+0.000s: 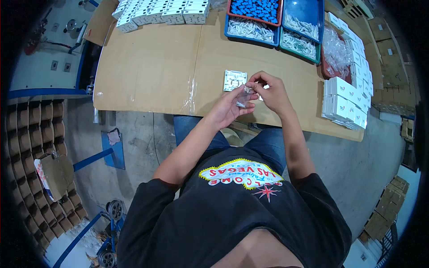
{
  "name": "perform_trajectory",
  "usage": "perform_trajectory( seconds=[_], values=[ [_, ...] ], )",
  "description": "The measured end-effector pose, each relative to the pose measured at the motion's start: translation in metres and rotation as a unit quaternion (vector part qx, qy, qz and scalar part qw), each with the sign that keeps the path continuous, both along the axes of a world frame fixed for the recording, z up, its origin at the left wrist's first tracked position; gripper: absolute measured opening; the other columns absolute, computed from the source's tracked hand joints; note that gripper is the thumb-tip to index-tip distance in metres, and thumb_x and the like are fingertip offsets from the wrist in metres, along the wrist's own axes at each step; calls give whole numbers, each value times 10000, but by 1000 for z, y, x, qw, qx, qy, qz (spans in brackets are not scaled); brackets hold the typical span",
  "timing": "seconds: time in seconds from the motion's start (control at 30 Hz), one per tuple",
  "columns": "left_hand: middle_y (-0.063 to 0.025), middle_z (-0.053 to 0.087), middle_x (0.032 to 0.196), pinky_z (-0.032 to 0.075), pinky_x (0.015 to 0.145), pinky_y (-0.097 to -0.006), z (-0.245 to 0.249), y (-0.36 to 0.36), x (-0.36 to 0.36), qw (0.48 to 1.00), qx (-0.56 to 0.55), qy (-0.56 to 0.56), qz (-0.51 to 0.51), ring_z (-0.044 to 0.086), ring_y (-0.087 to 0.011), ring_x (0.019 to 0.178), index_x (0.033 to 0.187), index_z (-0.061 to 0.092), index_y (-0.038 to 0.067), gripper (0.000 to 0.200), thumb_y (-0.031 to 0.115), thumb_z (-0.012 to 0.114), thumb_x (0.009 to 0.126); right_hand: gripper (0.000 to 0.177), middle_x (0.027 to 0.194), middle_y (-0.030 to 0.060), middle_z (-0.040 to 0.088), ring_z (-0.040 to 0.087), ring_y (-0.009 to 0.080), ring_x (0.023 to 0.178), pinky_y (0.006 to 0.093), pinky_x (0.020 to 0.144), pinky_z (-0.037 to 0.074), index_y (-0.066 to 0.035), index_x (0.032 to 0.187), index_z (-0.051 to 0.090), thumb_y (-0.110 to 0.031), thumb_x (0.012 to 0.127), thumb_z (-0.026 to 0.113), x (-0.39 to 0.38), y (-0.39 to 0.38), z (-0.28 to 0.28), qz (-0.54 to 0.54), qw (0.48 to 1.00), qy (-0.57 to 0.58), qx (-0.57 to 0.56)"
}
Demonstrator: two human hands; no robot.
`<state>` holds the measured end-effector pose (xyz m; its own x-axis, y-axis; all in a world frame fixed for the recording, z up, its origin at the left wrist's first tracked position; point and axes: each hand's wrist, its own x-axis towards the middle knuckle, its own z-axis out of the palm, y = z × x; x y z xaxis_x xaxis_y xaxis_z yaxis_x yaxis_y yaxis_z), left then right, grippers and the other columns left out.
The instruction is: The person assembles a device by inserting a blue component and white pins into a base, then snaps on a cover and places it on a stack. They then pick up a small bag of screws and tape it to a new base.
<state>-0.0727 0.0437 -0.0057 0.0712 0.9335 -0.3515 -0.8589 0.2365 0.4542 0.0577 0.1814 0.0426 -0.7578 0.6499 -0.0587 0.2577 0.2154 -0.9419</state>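
Over the table's near edge, my left hand is closed around a small clear plastic bag with something whitish in it. My right hand meets it from the right, thumb and fingers pinched together at the bag's upper end. Whether those fingertips grip the bag itself or a small piece is too fine to make out. Just beyond both hands, a white square plate with cut-outs lies flat on the cardboard. Part of another white item shows behind my right fingers, mostly hidden.
Cardboard covers the table. At the back stand trays of blue pieces and of small white packets. White boxes are stacked at the back left and right. A reddish bin holds clear bags.
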Motion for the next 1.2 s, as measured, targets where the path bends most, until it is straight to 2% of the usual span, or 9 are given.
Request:
perform_trajectory(
  seconds=[0.3,0.37,0.5,0.57,0.8,1.0,1.1,1.17,1.2],
  values=[
    [-123,688,1188,565,921,-384,13,5,5,1000,-13,3,1,681,-191,991,1319,579,82,493,493,481,1064,110,782,29,680,565,83,666,262,606,463,-1,965,697,-95,914,726,3,18,8,89,994,-13,57],
    [-123,693,1171,565,919,-383,14,6,4,1000,-5,-30,1,680,-195,995,1312,583,89,482,490,480,1066,116,802,23,659,570,90,704,267,642,468,4,966,692,-97,917,719,4,18,14,101,995,-19,0],
    [-117,691,1181,564,919,-390,14,3,4,1000,12,-11,-3,677,-200,1017,1313,586,98,474,487,469,1070,125,874,24,644,581,96,771,272,689,475,17,971,685,-103,939,703,5,21,15,139,989,-12,56],
    [-109,684,1200,559,923,-394,16,2,3,1000,14,-10,2,673,-204,1035,1321,583,104,467,481,458,1076,154,965,34,629,594,106,831,272,738,483,26,1000,685,-126,980,671,6,22,10,155,987,49,-1],
    [-87,677,1215,551,932,-397,22,3,3,1000,25,-14,8,676,-223,1057,1318,580,110,446,466,450,1082,217,1052,76,640,643,144,933,295,815,530,32,1069,693,-168,1024,620,5,11,33,119,991,57,-16],
    [-61,680,1197,541,947,-412,21,7,8,999,28,-25,14,674,-230,1092,1290,592,142,397,452,457,1082,292,1150,91,670,667,194,987,333,863,540,23,1144,696,-225,1050,574,7,14,33,166,979,18,113],
    [-49,682,1187,536,957,-421,20,9,8,999,30,-27,9,673,-227,1095,1278,597,159,378,452,466,1079,318,1197,96,676,671,209,990,335,874,537,28,1134,702,-245,1055,558,6,15,26,177,979,54,87],
    [-32,684,1170,532,959,-426,20,10,9,999,37,-35,10,671,-224,1098,1270,602,172,364,453,476,1075,310,1228,115,680,660,232,1055,338,899,527,40,1089,714,-226,1048,559,5,11,33,147,985,22,-93],
    [-32,684,1170,532,959,-426,20,10,9,999,36,-35,10,671,-224,1098,1270,602,172,364,453,476,1075,310,1228,115,680,660,232,1055,338,899,527,40,1089,714,-226,1048,559,6,11,31,147,984,22,-94]
  ],
)
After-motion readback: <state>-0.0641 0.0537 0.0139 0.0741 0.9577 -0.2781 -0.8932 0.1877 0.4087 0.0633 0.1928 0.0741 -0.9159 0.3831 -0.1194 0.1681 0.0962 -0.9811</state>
